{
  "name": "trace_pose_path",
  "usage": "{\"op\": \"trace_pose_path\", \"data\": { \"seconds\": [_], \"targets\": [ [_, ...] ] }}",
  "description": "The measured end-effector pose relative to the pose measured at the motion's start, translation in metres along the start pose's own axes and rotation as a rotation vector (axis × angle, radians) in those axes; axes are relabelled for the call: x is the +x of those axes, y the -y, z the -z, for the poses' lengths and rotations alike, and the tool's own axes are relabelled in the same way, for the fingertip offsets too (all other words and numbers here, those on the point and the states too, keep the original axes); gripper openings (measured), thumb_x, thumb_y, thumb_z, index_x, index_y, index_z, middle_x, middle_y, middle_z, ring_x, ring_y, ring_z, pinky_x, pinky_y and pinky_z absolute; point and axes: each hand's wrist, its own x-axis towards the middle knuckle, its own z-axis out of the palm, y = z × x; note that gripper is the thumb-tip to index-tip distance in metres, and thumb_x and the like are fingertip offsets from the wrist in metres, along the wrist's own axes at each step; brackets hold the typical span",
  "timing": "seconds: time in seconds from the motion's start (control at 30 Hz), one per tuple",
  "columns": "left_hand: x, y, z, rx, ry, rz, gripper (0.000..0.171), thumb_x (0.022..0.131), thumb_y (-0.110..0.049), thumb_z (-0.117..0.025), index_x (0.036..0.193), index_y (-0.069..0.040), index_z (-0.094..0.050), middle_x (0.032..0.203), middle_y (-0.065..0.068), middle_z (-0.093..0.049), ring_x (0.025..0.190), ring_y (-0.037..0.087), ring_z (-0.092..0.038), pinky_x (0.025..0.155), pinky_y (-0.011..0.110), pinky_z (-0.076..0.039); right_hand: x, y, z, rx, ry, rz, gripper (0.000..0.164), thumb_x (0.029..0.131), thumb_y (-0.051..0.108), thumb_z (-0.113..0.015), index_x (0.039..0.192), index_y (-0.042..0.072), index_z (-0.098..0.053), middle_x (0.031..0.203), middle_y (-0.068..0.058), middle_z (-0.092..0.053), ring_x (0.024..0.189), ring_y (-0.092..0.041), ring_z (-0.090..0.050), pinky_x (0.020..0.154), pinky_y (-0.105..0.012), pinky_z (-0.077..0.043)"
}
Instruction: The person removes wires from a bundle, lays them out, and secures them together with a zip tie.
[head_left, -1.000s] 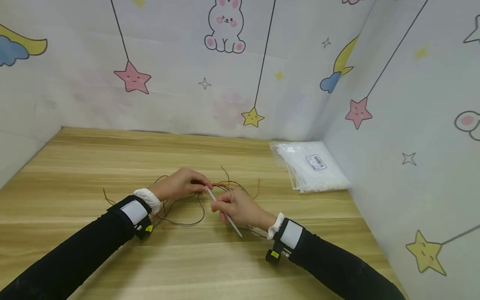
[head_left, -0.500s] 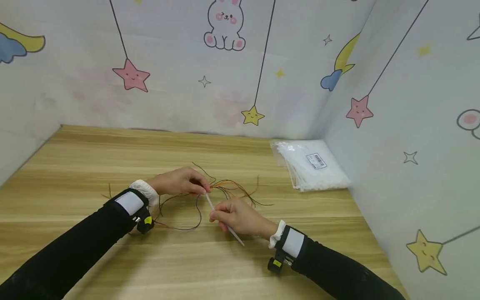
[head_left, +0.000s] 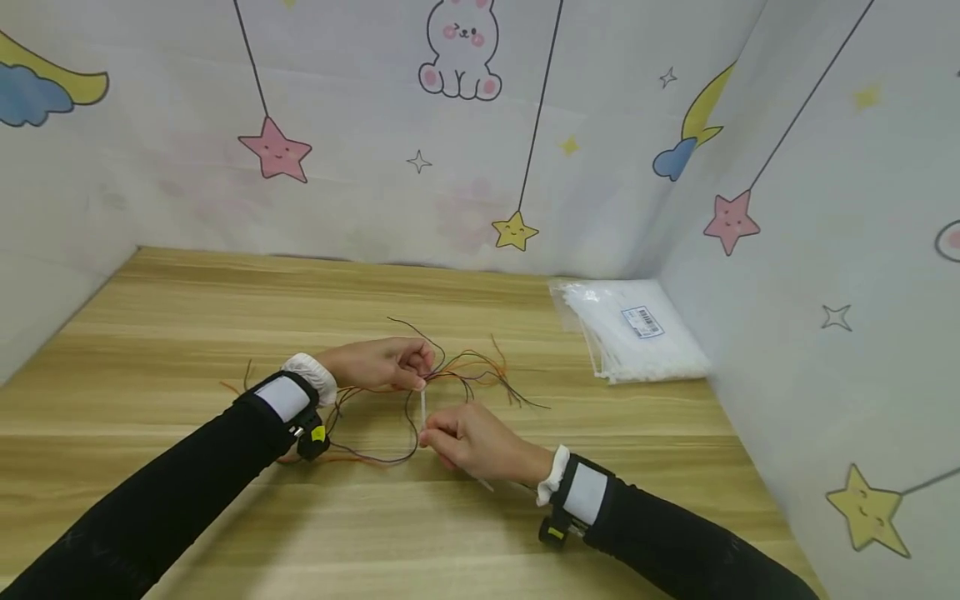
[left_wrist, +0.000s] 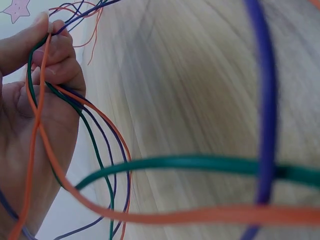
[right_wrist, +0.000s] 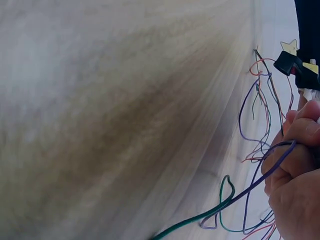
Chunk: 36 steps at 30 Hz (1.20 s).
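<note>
In the head view my left hand (head_left: pixel 375 364) pinches a bundle of thin wires (head_left: pixel 468 362) near the middle of the table. From those fingertips a white cable tie (head_left: pixel 423 407) runs down to my right hand (head_left: pixel 487 442), which pinches it between thumb and fingers; the tail end shows below that hand. The left wrist view has an orange wire (left_wrist: pixel 150 217), a green wire (left_wrist: pixel 175 162) and a purple wire (left_wrist: pixel 267 100) looping out of my left hand (left_wrist: pixel 45 95). The tie's head is hidden at the left fingertips. Purple wire passes by my right hand (right_wrist: pixel 295 175) in the right wrist view.
A clear bag of white cable ties (head_left: pixel 618 333) with a label lies at the table's back right. The wood-grain table (head_left: pixel 315 300) meets a patterned cloth wall (head_left: pixel 360 208) behind and on the right. Loose wire ends spread to both sides of the hands.
The cable tie has gone from slanting to nearly upright between the hands in the head view. The wire ends right of the left hand have shifted. Both hands keep their grip.
</note>
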Motion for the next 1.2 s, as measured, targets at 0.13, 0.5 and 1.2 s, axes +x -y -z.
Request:
{"op": "trace_pose_path", "data": {
  "seconds": [0.13, 0.5, 1.2],
  "targets": [
    [0.001, -0.004, 0.001, 0.014, -0.002, 0.001, 0.018, 0.1, -0.001, -0.063, 0.112, 0.001, -0.05, 0.089, 0.004, -0.054, 0.069, 0.012, -0.045, 0.061, 0.022, -0.038, 0.0, 0.001, -0.001, -0.013, -0.02, 0.05, 0.02, 0.103, 0.006, -0.061, 0.087, 0.002, -0.07, 0.054, 0.013, -0.047, 0.049, 0.007, -0.042, 0.048, -0.016, -0.034],
    [0.007, -0.006, 0.001, 0.034, -0.027, -0.016, 0.021, 0.102, -0.007, -0.064, 0.116, 0.0, -0.05, 0.099, 0.006, -0.058, 0.081, 0.016, -0.049, 0.071, 0.027, -0.043, -0.004, -0.001, 0.006, -0.141, -0.068, 0.073, 0.016, 0.103, 0.009, -0.062, 0.092, 0.005, -0.072, 0.061, 0.013, -0.049, 0.051, 0.008, -0.043, 0.05, -0.015, -0.036],
    [0.002, -0.013, -0.002, 0.173, -0.066, -0.044, 0.026, 0.101, 0.001, -0.062, 0.124, 0.006, -0.05, 0.099, 0.012, -0.066, 0.088, 0.022, -0.069, 0.084, 0.033, -0.05, 0.045, -0.034, 0.061, -0.798, -0.024, 0.072, 0.063, 0.098, 0.029, -0.075, 0.151, 0.007, -0.048, 0.14, -0.006, -0.062, 0.141, -0.03, -0.044, 0.115, -0.05, -0.032]
  ]
}}
